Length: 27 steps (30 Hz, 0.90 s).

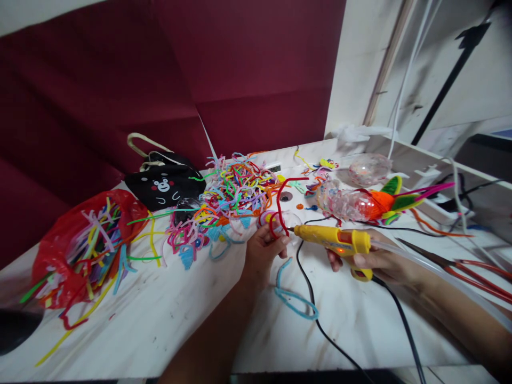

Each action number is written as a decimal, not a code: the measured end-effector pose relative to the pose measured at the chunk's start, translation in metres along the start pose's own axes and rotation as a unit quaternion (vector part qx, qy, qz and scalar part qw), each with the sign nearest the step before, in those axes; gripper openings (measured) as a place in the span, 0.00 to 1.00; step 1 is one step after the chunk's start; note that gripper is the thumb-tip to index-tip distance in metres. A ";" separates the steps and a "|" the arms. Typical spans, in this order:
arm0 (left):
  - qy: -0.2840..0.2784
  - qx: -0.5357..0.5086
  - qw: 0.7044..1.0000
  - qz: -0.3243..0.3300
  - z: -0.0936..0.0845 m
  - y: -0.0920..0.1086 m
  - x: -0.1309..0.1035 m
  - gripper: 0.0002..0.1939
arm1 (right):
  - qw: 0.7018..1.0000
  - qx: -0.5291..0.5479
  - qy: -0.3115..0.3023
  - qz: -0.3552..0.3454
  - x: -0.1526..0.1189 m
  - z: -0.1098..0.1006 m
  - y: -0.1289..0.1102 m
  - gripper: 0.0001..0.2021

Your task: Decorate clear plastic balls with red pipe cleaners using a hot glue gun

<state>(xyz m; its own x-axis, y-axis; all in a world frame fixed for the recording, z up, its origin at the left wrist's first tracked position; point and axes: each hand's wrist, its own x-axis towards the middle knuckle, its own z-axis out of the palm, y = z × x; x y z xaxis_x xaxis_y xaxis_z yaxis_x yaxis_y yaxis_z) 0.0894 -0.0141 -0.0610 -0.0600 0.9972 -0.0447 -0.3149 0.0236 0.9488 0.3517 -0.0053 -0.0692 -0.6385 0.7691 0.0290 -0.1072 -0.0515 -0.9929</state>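
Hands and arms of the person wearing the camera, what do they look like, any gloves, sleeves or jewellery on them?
Both the left hand and the right hand are bare: no gloves. The left forearm and right forearm show no sleeves where visible. I see no watch or bracelet; the fingers are too small and partly hidden to rule out rings.

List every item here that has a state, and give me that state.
Yellow glue gun: in the right hand, small orange light lit
Red pipe cleaner: bent, held by the left hand
Red plastic bag: open, stuffed with pipe cleaners
Light-blue pipe cleaner: end looped
Scissors: lying down; unclear whether blades are fully shut
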 end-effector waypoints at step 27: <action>-0.005 -0.022 0.999 -0.028 0.006 0.006 -0.002 0.14 | 0.999 0.034 -0.017 -0.024 0.002 0.004 -0.005 0.22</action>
<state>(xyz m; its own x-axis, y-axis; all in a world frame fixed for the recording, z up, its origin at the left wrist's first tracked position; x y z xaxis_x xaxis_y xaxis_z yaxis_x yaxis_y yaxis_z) 0.0930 -0.0156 -0.0536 -0.0314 0.9951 -0.0940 -0.3582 0.0766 0.9305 0.3484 -0.0058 -0.0633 -0.6572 0.7493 0.0813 -0.1886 -0.0591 -0.9803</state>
